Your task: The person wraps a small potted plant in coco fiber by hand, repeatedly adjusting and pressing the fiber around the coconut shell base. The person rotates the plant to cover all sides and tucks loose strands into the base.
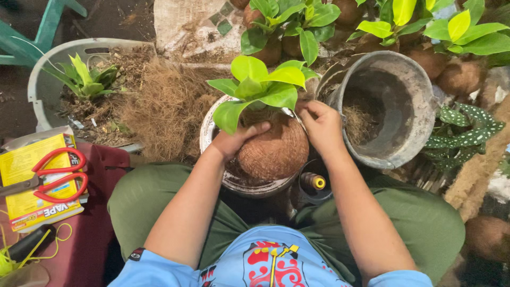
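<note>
A round ball wrapped in brown coconut fibre (276, 151) sits in a white bowl (208, 127) between my knees. A plant with bright green leaves (257, 87) grows out of its top. My left hand (236, 139) cups the ball's left side, thumb laid across the top. My right hand (321, 125) presses on the upper right of the ball, fingers curled at the base of the stem. A spool of brown thread (313, 182) lies just right of the bowl, under my right wrist.
A dirty grey bucket (409, 106) with fibre inside stands at right. A heap of loose coconut fibre (167, 106) and a grey basin (45, 79) holding soil and a small plant are at left. Red-handled scissors (56, 175) lie on a yellow packet. Finished fibre balls with plants (457, 32) stand behind.
</note>
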